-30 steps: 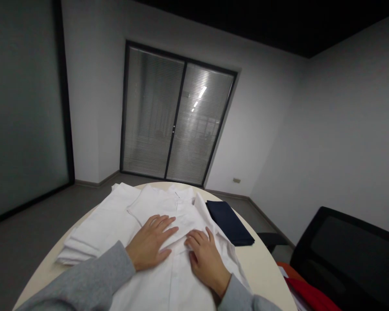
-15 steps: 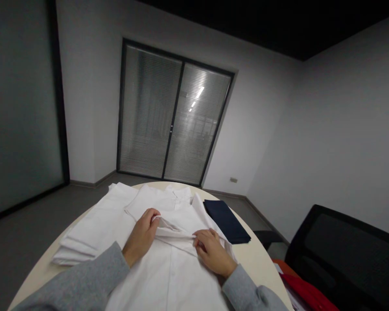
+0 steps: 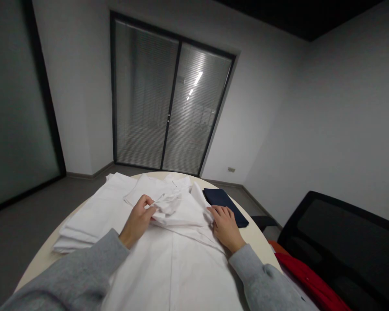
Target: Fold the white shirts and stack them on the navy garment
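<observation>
A white button shirt (image 3: 178, 263) lies spread on a round cream table (image 3: 42, 261) in front of me. My left hand (image 3: 138, 219) is closed, pinching a folded white sleeve (image 3: 168, 203) and holding it over the shirt's chest. My right hand (image 3: 226, 225) rests at the shirt's right edge with its fingers curled onto the white cloth. Both arms wear grey sleeves.
A stack of folded white cloths (image 3: 94, 214) lies left of the shirt. A folded dark navy cloth (image 3: 225, 200) sits just beyond my right hand. A black chair (image 3: 343, 242) and red fabric (image 3: 307, 280) are at the right. Glass doors with blinds (image 3: 168, 99) stand behind.
Both hands went from lying flat on the shirt to gripping it. The left hand lifted the sleeve and carried it toward the collar; the right hand slid out to the right edge.
</observation>
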